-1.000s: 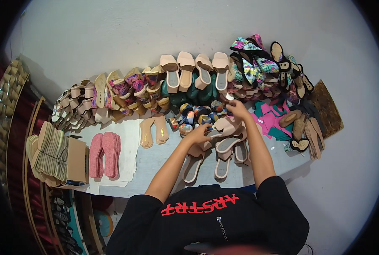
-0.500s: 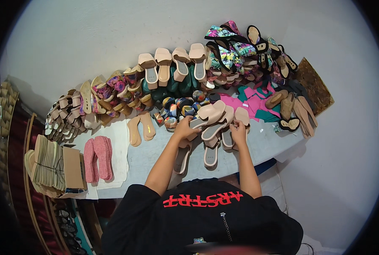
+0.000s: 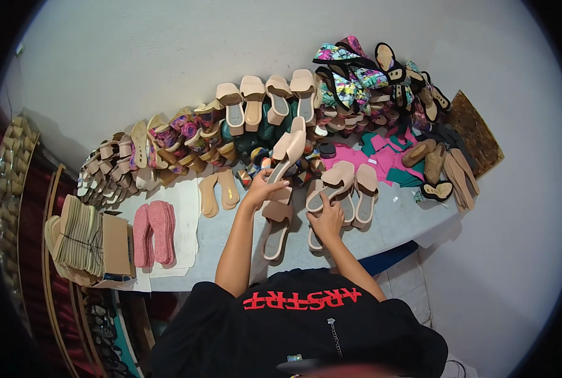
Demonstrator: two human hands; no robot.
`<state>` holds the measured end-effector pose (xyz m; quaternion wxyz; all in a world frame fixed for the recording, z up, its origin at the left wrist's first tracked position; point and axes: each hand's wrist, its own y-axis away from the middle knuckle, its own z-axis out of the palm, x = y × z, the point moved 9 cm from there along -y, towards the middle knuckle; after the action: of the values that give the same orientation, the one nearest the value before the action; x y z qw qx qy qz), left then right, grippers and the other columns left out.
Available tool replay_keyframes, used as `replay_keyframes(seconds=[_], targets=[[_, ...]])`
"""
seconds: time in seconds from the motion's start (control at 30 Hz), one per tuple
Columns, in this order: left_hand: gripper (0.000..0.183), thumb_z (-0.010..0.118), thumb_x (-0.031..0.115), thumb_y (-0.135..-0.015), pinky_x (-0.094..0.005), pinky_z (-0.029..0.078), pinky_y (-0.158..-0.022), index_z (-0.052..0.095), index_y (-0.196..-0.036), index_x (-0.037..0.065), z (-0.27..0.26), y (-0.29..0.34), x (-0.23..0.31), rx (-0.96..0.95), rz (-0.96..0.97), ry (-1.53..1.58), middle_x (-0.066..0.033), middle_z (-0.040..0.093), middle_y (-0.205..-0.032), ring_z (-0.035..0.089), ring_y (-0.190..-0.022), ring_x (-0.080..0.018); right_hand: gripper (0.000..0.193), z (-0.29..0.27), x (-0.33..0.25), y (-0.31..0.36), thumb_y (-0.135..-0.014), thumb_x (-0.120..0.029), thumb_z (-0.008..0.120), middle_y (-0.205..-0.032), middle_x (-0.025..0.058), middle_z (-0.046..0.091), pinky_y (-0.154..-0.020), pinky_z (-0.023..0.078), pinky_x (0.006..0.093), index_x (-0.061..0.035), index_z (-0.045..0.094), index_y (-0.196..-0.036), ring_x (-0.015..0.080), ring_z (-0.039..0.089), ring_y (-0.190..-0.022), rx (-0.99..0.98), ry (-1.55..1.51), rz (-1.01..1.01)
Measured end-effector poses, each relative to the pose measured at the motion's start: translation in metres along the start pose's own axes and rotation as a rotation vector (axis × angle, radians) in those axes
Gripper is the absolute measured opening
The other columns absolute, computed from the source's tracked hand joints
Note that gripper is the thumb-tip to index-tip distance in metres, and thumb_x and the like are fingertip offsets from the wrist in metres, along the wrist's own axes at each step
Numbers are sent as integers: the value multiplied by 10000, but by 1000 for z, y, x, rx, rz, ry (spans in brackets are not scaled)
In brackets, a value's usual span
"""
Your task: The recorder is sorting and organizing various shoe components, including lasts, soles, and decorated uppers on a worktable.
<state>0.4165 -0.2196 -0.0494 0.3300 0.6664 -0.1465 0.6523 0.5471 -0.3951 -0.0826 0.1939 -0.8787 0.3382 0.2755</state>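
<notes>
My left hand (image 3: pixel 259 191) is closed around the heel end of a beige slide sandal (image 3: pixel 289 146), lifted and tilted with its toe pointing away from me. Lower and to the right, my right hand (image 3: pixel 328 222) grips the heel end of a second beige sandal (image 3: pixel 339 176). This one is held just over other sandals of the same kind. One loose beige sandal (image 3: pixel 366 196) lies to the right of it. Another beige sandal (image 3: pixel 276 232) rests below my left hand, near the table's front edge. My fingers partly hide the soles they hold.
Beige sandals (image 3: pixel 254 97) top a long row of stacked footwear along the wall. Flower-patterned sandals (image 3: pixel 350 82) are heaped at the back right, beside pink fabric pieces (image 3: pixel 350 157). Pink insoles (image 3: pixel 143 236), tan insoles (image 3: pixel 210 196) and a tied insole bundle (image 3: pixel 79 236) lie left.
My left hand has raised its sandal and turned it more upright. My right hand has moved left and down, from the rightmost sandal to the heel of another. The view has shifted slightly.
</notes>
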Motion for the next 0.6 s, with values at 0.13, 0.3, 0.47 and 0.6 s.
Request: replay_keyframes(seconds=[0.13,0.3,0.47,0.6], targets=[[709,776,3,-602,-273,493,-680,378,-1182,88,10,11,37,-109,165,212,-82,568,-942,583,-824,-159,637,4,-11,-2,-587,-288,769,-1029,175,443,-843,360,457,-135,500,-1143,357,441,-994,4,45,19],[674,757,17,-581,-274,457,-744,381,-1134,98,1,-1,72,-2,352,63,-69,521,-983,529,-865,-158,547,-1,-10,-14,-543,-262,813,-934,131,500,-803,378,405,-83,552,-989,305,474,-924,76,-128,-27],[659,770,86,-545,-296,429,-793,403,-1091,120,-15,-5,123,122,582,-185,-79,514,-995,502,-906,-168,446,-27,-20,-28,-547,-159,808,-856,95,526,-741,437,336,-53,539,-886,238,535,-833,-5,-625,-51],[678,738,21,-570,-275,419,-801,359,-1125,109,-16,-19,146,118,625,-287,-79,503,-1002,499,-919,-161,396,-42,-34,-59,-542,-76,778,-842,61,514,-773,425,304,-57,517,-839,199,523,-847,-20,-718,-235]])
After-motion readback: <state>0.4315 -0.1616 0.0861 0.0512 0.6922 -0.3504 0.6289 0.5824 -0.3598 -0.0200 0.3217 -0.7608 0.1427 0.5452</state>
